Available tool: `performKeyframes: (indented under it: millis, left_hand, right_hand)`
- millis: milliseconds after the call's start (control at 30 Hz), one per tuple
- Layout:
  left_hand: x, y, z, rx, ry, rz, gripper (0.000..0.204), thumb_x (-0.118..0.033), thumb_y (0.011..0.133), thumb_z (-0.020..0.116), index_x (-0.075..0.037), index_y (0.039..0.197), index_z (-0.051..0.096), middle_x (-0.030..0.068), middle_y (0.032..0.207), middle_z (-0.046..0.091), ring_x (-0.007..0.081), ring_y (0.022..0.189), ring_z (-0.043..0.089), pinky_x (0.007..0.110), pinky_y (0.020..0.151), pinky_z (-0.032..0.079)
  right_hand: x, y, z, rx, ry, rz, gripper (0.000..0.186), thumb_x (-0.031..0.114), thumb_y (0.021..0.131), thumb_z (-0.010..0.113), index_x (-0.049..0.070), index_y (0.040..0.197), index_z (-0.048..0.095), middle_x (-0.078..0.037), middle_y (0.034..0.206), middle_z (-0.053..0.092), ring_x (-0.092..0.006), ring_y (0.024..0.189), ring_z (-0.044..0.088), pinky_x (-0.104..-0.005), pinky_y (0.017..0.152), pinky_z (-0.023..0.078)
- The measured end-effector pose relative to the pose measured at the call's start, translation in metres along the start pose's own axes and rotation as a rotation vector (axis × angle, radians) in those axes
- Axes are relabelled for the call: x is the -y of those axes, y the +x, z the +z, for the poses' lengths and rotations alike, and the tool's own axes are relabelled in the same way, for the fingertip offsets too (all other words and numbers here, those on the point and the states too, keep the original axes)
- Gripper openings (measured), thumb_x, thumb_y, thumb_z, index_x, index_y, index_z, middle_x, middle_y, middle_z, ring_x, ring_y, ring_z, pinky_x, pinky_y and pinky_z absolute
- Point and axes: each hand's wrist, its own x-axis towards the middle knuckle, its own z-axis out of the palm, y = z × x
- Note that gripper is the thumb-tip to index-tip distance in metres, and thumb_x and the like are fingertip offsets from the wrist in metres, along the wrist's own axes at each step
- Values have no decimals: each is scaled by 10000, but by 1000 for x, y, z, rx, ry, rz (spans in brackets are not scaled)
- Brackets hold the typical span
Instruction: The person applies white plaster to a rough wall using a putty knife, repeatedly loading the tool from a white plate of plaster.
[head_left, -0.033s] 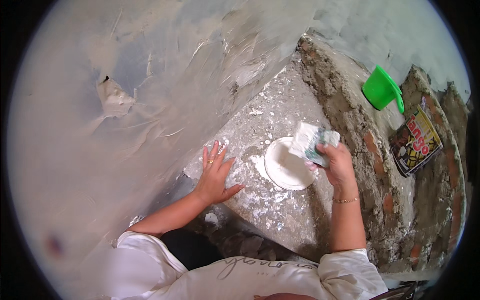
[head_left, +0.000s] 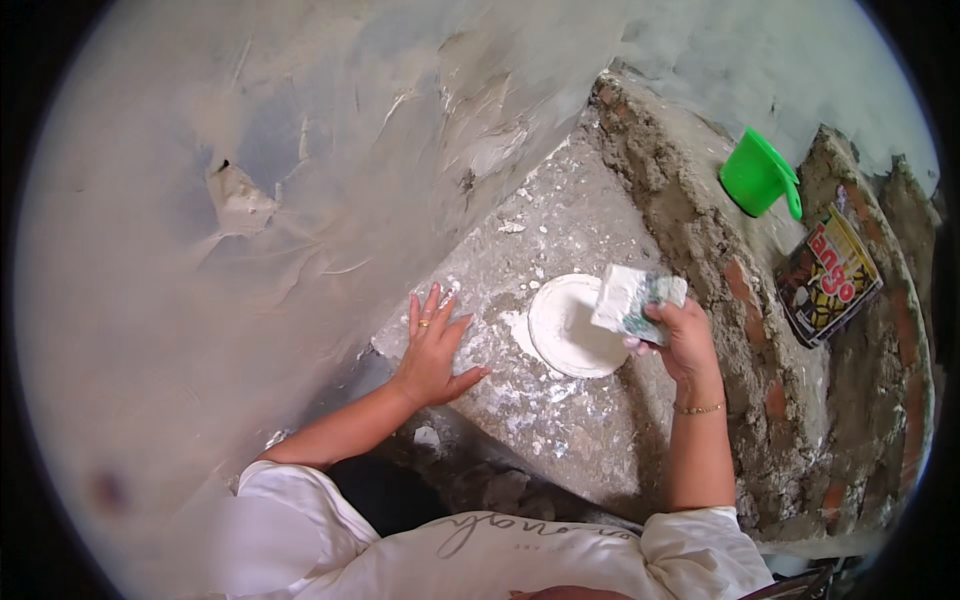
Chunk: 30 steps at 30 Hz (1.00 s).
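My left hand (head_left: 435, 355) rests palm down with fingers spread on the rough, white-speckled concrete landing (head_left: 520, 430). My right hand (head_left: 678, 335) grips a rectangular, white-coated block with green patches (head_left: 630, 300), perhaps a scraper or pad; its exact kind is unclear. The block is held just over the right part of a round white container (head_left: 570, 350), which contains white paste or powder and has white splatters around it. The block hides part of the container's rim.
A smooth grey plastered wall (head_left: 330, 160) runs along the left and back. Rough steps (head_left: 740, 290) with exposed brick rise at the right, carrying a green plastic cup (head_left: 750, 175) and a dark printed pail or bag (head_left: 825, 285). A dark gap lies below the landing's near edge.
My right hand and the block have shifted slightly to the right and down. My left hand stays on the landing.
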Motion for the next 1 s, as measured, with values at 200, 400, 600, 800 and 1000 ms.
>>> performKeyframes:
  millis: [200,400,600,800,1000]
  left_hand:
    - [-12,20,7,-4,-42,28,596,-402,832,654,29,1229,546,312,1391,385,506,1392,208,637,1116,86]
    - [-42,115,-5,145,-103,-1,629,-467,883,596,52,1235,551,307,1318,444,453,1304,350,518,1104,251]
    - [-53,155,3,457,-64,-107,872,-575,775,682,89,1299,469,310,1350,438,445,1287,389,474,1084,316]
    - [-34,126,17,495,-59,-108,1227,-658,558,797,104,1400,332,319,1423,368,471,1359,294,491,1148,202]
    - [-23,118,18,602,-11,-80,1334,-659,495,828,70,1448,245,317,1471,293,482,1419,140,556,1160,64]
  right_hand:
    - [-8,-33,-47,-70,70,97,292,16,832,493,-69,1108,540,-177,859,674,-266,586,666,-286,389,458]
    - [-22,-62,-56,-59,134,176,322,18,856,478,-49,1170,494,-169,886,675,-255,594,667,-276,409,492]
    - [-37,-59,-50,-78,89,-22,306,-7,897,466,-55,1198,455,-160,919,659,-227,602,661,-260,425,495]
    - [-42,-46,-57,-90,-4,52,296,29,894,494,-44,1180,483,-143,881,663,-203,581,647,-249,416,458]
    - [-55,-16,-68,-103,-119,127,262,26,932,511,0,1192,504,-111,879,675,-186,597,663,-263,436,513]
